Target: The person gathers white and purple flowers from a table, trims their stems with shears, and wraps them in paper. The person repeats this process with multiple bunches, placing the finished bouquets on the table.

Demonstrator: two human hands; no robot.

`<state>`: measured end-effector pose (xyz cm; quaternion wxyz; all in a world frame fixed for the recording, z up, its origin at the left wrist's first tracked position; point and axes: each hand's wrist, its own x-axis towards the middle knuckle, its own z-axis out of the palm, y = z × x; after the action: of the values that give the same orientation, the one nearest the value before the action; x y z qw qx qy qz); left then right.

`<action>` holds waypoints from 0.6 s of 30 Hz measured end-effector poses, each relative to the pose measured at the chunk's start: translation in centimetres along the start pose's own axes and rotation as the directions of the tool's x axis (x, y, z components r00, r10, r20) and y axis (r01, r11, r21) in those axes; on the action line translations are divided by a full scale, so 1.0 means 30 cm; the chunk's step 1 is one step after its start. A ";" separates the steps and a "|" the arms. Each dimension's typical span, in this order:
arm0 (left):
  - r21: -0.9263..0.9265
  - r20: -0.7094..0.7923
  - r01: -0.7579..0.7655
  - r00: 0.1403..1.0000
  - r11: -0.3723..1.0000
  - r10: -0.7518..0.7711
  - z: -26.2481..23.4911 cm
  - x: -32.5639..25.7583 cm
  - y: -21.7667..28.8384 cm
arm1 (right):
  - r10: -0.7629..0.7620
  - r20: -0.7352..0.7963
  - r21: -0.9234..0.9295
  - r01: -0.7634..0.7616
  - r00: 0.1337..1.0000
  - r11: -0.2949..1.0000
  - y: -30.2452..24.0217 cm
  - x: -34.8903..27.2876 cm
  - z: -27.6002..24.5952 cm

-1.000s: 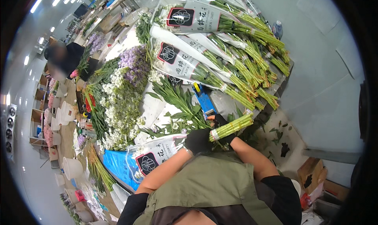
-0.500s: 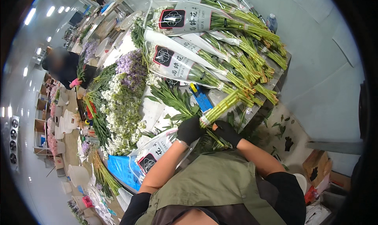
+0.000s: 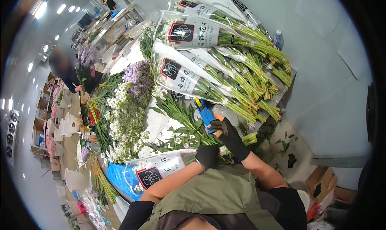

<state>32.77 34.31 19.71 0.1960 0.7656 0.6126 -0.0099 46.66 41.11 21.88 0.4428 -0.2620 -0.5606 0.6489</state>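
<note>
My left hand (image 3: 207, 156), in a black glove, grips a bunch of green flower stems (image 3: 189, 133) lying on the work table, close to its cut ends (image 3: 250, 138). My right hand (image 3: 230, 136), also gloved in black, is just above it. Its fingers curl on the near end of a blue hand tool (image 3: 205, 112) with an orange part, which lies among the leaves. A sleeved bouquet (image 3: 161, 169) lies under my left forearm.
Many sleeved bunches of green-stemmed flowers (image 3: 201, 83) are stacked at the table's back. White and purple flowers (image 3: 128, 109) lie to the left. A plastic bottle (image 3: 278, 39) stands at the far right. Another person (image 3: 66, 71) works far left, near white buckets (image 3: 72, 123). Cardboard boxes (image 3: 321, 181) sit lower right.
My right hand has left the stem bunch and moved up to the blue tool. My left hand still holds the bunch, now lower and nearer my body.
</note>
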 end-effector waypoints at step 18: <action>0.124 -0.551 -0.531 0.666 0.838 0.503 -0.508 -0.065 0.124 | -0.286 0.035 -0.908 0.150 0.958 0.390 -0.143 -0.002 -0.176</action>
<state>32.36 36.62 35.33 0.0192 0.8703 0.4000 0.2866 52.30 43.59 24.75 0.3482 -0.4231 -0.8202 0.1642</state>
